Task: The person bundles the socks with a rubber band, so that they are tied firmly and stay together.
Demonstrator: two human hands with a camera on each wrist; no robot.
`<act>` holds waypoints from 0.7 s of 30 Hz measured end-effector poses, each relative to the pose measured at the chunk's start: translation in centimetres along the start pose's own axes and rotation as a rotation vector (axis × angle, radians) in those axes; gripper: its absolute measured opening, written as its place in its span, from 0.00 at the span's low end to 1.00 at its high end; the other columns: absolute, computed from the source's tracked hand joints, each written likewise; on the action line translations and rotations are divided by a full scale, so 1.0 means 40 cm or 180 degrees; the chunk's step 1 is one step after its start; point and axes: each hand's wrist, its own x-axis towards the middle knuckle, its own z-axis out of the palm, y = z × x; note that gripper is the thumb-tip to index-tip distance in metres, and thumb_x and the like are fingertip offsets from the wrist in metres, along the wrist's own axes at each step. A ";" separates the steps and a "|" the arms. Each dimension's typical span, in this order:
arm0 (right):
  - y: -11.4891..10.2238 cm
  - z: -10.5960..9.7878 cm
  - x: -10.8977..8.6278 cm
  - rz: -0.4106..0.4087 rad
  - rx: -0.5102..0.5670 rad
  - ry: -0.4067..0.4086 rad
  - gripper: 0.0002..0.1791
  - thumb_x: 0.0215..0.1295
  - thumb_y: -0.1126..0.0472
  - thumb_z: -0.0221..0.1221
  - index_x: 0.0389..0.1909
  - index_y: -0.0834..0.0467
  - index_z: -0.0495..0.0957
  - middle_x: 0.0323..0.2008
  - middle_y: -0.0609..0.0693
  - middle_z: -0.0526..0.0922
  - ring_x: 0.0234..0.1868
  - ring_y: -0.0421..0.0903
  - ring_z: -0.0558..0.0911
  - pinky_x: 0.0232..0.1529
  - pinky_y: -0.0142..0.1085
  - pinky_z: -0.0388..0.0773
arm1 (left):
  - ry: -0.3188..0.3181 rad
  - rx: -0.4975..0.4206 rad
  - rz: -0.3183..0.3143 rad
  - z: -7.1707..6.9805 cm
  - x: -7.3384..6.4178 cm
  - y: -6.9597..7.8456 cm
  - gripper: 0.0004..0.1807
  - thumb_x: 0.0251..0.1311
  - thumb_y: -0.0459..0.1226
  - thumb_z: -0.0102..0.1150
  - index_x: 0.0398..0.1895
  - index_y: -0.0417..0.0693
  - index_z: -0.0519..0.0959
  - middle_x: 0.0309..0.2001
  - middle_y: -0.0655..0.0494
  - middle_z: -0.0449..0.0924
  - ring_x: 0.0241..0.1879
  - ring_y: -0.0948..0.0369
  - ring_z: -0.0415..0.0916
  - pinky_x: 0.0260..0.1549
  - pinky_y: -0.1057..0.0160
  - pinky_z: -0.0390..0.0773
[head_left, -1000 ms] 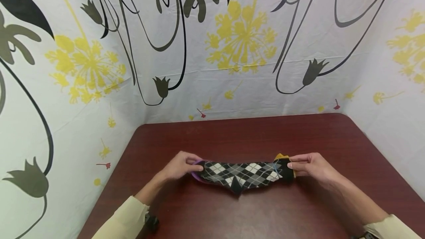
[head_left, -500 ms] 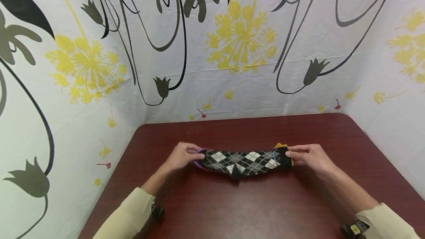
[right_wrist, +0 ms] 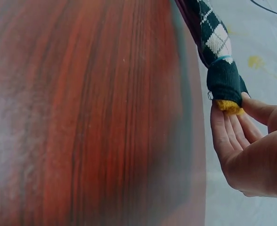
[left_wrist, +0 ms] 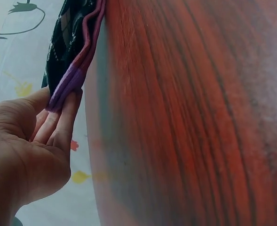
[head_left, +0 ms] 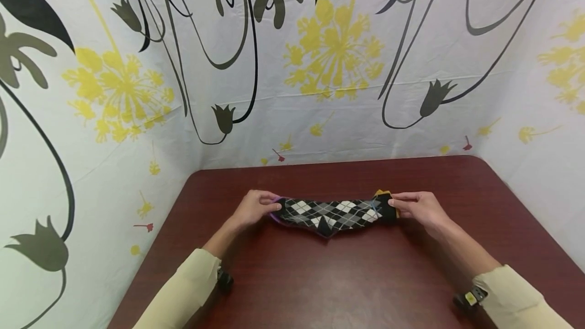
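Note:
An argyle sock [head_left: 338, 213] in black, grey and white is stretched sideways between both hands in the head view. My left hand [head_left: 250, 208] pinches its toe end, thumb on top. A purple knit layer [left_wrist: 67, 84] lies under the argyle there, in the left wrist view. My right hand [head_left: 422, 209] pinches the black cuff end between thumb and fingers. Yellow knit [right_wrist: 228, 106] pokes out at that cuff in the right wrist view. The sock's black heel points toward me. How many socks lie in the stack is hidden.
Beneath the sock is a dark red wood-grain table [head_left: 338, 278] with rounded far corners. White cloth [head_left: 292, 126] with printed flowers hangs behind it and along both sides. Small dark devices sit at the left wrist [head_left: 224, 281] and right wrist [head_left: 470, 298].
Both hands have carried the sock away from me, toward the table's far edge. It stays pinched at both ends.

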 end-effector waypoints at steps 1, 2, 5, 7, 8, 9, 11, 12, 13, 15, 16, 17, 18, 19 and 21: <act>0.001 0.001 0.004 0.0006 0.0004 0.0003 0.32 0.77 0.53 0.65 0.69 0.72 0.74 0.64 0.72 0.79 0.43 0.46 0.91 0.52 0.45 0.86 | 0.0005 0.0008 0.0004 0.000 0.003 -0.001 0.13 0.66 0.38 0.75 0.49 0.40 0.89 0.46 0.45 0.90 0.49 0.54 0.89 0.40 0.61 0.87; 0.002 0.003 0.008 0.0005 0.0008 0.0006 0.32 0.77 0.53 0.65 0.69 0.72 0.74 0.65 0.72 0.78 0.43 0.45 0.91 0.51 0.44 0.87 | 0.0004 0.0007 -0.0003 0.000 0.007 -0.001 0.13 0.66 0.38 0.75 0.49 0.40 0.89 0.46 0.45 0.90 0.49 0.54 0.89 0.40 0.61 0.87; 0.007 0.008 0.022 0.0010 0.0032 0.0042 0.31 0.77 0.54 0.64 0.69 0.73 0.74 0.66 0.72 0.77 0.42 0.42 0.90 0.50 0.42 0.87 | 0.0015 0.0013 -0.0052 0.000 0.014 -0.002 0.13 0.66 0.37 0.75 0.49 0.41 0.89 0.46 0.45 0.90 0.49 0.55 0.88 0.40 0.61 0.87; 0.009 0.011 0.028 0.0019 0.0043 0.0061 0.30 0.78 0.54 0.64 0.69 0.73 0.74 0.66 0.73 0.77 0.41 0.41 0.90 0.49 0.41 0.87 | 0.0012 -0.0010 -0.0079 0.002 0.019 -0.003 0.13 0.66 0.37 0.75 0.49 0.40 0.89 0.46 0.45 0.90 0.49 0.55 0.88 0.40 0.61 0.87; 0.010 0.011 0.031 0.0026 0.0044 0.0064 0.30 0.78 0.55 0.64 0.69 0.73 0.74 0.66 0.73 0.76 0.41 0.41 0.90 0.49 0.40 0.87 | 0.0004 -0.0033 -0.0102 0.004 0.022 -0.004 0.13 0.66 0.36 0.75 0.49 0.40 0.89 0.46 0.44 0.90 0.48 0.55 0.88 0.40 0.61 0.87; 0.011 0.012 0.034 0.0042 0.0056 0.0072 0.30 0.78 0.55 0.64 0.69 0.73 0.74 0.66 0.73 0.76 0.41 0.40 0.90 0.49 0.40 0.87 | 0.0001 -0.0054 -0.0118 0.005 0.024 -0.007 0.13 0.66 0.36 0.74 0.50 0.39 0.89 0.46 0.44 0.90 0.48 0.55 0.89 0.40 0.61 0.87; 0.014 0.013 0.038 0.0052 0.0072 0.0072 0.29 0.78 0.56 0.64 0.69 0.73 0.74 0.66 0.73 0.76 0.40 0.40 0.90 0.48 0.40 0.87 | -0.0010 -0.0123 -0.0161 0.009 0.028 -0.012 0.13 0.66 0.34 0.74 0.50 0.38 0.89 0.46 0.43 0.90 0.47 0.55 0.89 0.40 0.61 0.88; 0.016 0.013 0.040 0.0044 0.0072 0.0064 0.29 0.78 0.56 0.64 0.69 0.74 0.74 0.66 0.73 0.76 0.40 0.40 0.90 0.48 0.40 0.87 | -0.0011 -0.0148 -0.0184 0.011 0.030 -0.015 0.13 0.66 0.34 0.74 0.50 0.38 0.89 0.46 0.43 0.90 0.47 0.54 0.89 0.40 0.60 0.88; 0.018 0.014 0.043 0.0050 0.0080 0.0072 0.29 0.78 0.57 0.64 0.69 0.74 0.74 0.66 0.73 0.76 0.40 0.40 0.90 0.47 0.40 0.87 | -0.0010 -0.0168 -0.0207 0.013 0.031 -0.017 0.13 0.66 0.34 0.74 0.50 0.37 0.89 0.46 0.43 0.90 0.47 0.54 0.89 0.40 0.60 0.88; 0.022 0.016 0.047 0.0062 0.0073 0.0083 0.28 0.78 0.57 0.64 0.68 0.74 0.75 0.65 0.74 0.77 0.40 0.41 0.90 0.46 0.39 0.88 | 0.0016 -0.0172 -0.0251 0.016 0.032 -0.020 0.13 0.65 0.34 0.74 0.50 0.38 0.89 0.46 0.43 0.90 0.46 0.54 0.89 0.40 0.60 0.88; 0.024 0.017 0.049 0.0062 0.0054 0.0084 0.28 0.78 0.57 0.64 0.68 0.74 0.75 0.65 0.74 0.77 0.40 0.41 0.90 0.46 0.39 0.88 | 0.0034 -0.0162 -0.0274 0.018 0.033 -0.021 0.13 0.65 0.34 0.75 0.50 0.38 0.89 0.46 0.43 0.90 0.46 0.54 0.89 0.40 0.59 0.88; 0.026 0.018 0.051 0.0075 0.0043 0.0094 0.27 0.78 0.57 0.64 0.67 0.73 0.76 0.64 0.73 0.78 0.40 0.42 0.91 0.45 0.39 0.88 | 0.0051 -0.0154 -0.0296 0.019 0.033 -0.022 0.13 0.65 0.34 0.75 0.49 0.38 0.89 0.46 0.43 0.90 0.45 0.54 0.89 0.40 0.59 0.88; 0.029 0.018 0.053 0.0076 0.0025 0.0097 0.27 0.78 0.57 0.64 0.67 0.74 0.76 0.63 0.73 0.79 0.40 0.43 0.91 0.44 0.39 0.88 | 0.0068 -0.0133 -0.0317 0.021 0.033 -0.024 0.13 0.65 0.35 0.75 0.49 0.39 0.89 0.46 0.43 0.90 0.45 0.54 0.89 0.40 0.59 0.88; 0.031 0.019 0.056 0.0093 0.0019 0.0115 0.27 0.77 0.57 0.65 0.66 0.73 0.77 0.62 0.72 0.80 0.40 0.43 0.91 0.44 0.38 0.88 | 0.0088 -0.0107 -0.0338 0.022 0.034 -0.024 0.13 0.64 0.35 0.76 0.49 0.40 0.89 0.46 0.44 0.90 0.45 0.54 0.89 0.40 0.59 0.88; 0.035 0.019 0.061 0.0095 0.0003 0.0131 0.27 0.77 0.57 0.65 0.64 0.73 0.78 0.59 0.71 0.83 0.39 0.44 0.91 0.42 0.38 0.88 | 0.0113 -0.0052 -0.0366 0.024 0.036 -0.026 0.13 0.64 0.37 0.76 0.48 0.41 0.90 0.46 0.44 0.90 0.45 0.54 0.89 0.41 0.58 0.88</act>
